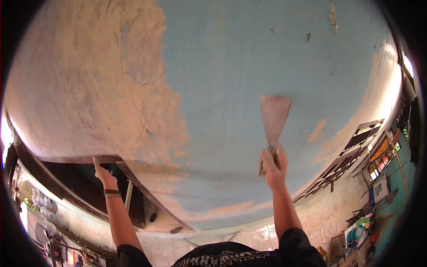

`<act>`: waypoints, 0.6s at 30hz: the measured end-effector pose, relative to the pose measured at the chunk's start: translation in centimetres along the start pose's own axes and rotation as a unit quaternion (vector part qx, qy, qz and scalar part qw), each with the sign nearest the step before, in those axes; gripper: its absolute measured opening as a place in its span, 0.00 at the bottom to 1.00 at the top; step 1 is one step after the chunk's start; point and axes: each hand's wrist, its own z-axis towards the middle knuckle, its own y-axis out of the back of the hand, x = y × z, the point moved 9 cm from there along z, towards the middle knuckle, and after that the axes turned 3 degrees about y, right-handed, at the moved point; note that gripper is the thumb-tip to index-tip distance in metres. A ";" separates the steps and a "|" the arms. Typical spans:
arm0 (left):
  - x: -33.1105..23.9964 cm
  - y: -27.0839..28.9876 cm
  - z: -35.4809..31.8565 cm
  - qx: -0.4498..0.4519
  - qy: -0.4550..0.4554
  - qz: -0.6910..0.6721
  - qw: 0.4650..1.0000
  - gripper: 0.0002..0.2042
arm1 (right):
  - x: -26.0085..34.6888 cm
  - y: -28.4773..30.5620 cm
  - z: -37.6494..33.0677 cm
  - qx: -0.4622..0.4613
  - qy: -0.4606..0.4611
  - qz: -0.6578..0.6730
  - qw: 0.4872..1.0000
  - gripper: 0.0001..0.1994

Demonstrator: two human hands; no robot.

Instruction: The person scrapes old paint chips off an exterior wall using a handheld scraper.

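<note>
My right hand is closed around the handle of a putty knife. Its wide, flaring metal blade points up in front of the pale blue wall and looks slightly blurred; whether the edge touches the surface I cannot tell. Over to the left, my left hand is raised with fingers stretched upward and apart, holding nothing. Its fingertips reach the lower edge of a dark wooden frame around an opening. A rough beige layer covers the wall's left part, ending in a ragged border against the blue.
Slatted wooden vents or shutters run along the wall at right. Beyond them stand cluttered items, including a blue tub. Below lies a pale tiled floor. Dark footwear rests near the opening's lower end.
</note>
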 end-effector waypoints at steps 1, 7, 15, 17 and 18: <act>0.6 -0.5 1.1 0.021 0.014 0.001 1.000 0.27 | 2.4 -0.2 2.1 -0.015 0.047 -0.030 0.998 0.02; 2.8 -5.3 3.6 0.274 0.034 -0.214 0.937 0.31 | 10.2 -0.6 9.6 -0.168 0.368 -0.379 0.832 0.18; 3.9 -3.7 10.3 0.276 0.070 -0.336 0.898 0.29 | 8.9 -3.2 10.7 -0.206 0.401 -0.516 0.728 0.28; 5.1 -5.7 10.2 0.293 0.045 -0.345 0.890 0.29 | 8.3 -2.3 10.7 -0.199 0.384 -0.543 0.720 0.27; 5.4 -7.3 10.2 0.305 0.017 -0.351 0.885 0.30 | 8.4 -1.8 10.9 -0.206 0.386 -0.550 0.711 0.27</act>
